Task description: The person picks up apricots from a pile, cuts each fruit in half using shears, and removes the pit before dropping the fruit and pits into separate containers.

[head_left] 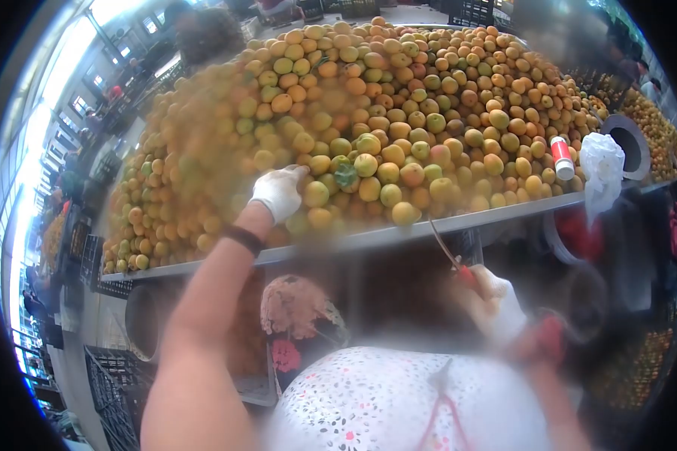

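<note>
A large heap of orange and yellow-green apricots (412,175) covers the metal-edged table (459,223) in front of me. My left hand (278,192), in a white glove, reaches over the table's edge into the heap. Its fingers stretch toward the apricots and touch them at the near side; nothing shows in its grasp. A green leaf (345,176) lies among the fruit just right of that hand. My right hand (496,302), also gloved in white, is closed around the red handle of a knife (445,246). The thin curved blade points up toward the table's edge.
A red and white tube (562,158) and a crumpled clear plastic bag (602,169) sit at the table's right end, beside a grey ring (627,147). Black crates (113,383) stand at lower left. Below the table is a red-filled bucket (575,234). Other people are blurred behind.
</note>
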A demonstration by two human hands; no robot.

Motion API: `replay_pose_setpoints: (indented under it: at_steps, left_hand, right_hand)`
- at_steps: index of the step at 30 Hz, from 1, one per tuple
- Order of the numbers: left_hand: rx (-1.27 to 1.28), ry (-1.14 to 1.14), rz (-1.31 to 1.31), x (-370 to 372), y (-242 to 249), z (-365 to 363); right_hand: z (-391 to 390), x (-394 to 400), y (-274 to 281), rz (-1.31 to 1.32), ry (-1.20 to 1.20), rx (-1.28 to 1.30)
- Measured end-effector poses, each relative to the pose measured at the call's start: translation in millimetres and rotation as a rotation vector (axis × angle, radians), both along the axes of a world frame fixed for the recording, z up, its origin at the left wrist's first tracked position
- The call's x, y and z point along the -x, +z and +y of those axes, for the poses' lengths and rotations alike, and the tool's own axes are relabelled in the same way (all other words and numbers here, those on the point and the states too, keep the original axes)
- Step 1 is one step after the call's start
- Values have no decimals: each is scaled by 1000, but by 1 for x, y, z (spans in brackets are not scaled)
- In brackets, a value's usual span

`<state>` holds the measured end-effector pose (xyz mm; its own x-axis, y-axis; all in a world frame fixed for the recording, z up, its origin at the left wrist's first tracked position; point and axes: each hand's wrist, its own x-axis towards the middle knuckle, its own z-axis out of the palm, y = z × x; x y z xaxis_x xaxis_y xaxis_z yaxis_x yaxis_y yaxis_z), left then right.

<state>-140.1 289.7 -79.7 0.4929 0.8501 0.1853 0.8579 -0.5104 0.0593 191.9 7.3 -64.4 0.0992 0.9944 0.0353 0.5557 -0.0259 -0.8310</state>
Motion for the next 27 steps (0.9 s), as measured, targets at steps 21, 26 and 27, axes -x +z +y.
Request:
replay_pose_setpoints:
  at_steps: [21, 26, 27]
  left_hand:
    - [628, -190, -1051, -34, 43, -90]
    - [785, -249, -1135, -67, 62, -152]
    - [841, -259, -1190, -72, 66, -162]
  right_hand:
    - [14, -1, -2, 237, -28, -66]
    - [2, 12, 21, 296, 52, -72]
    - [-2, 16, 28, 289, 39, -69]
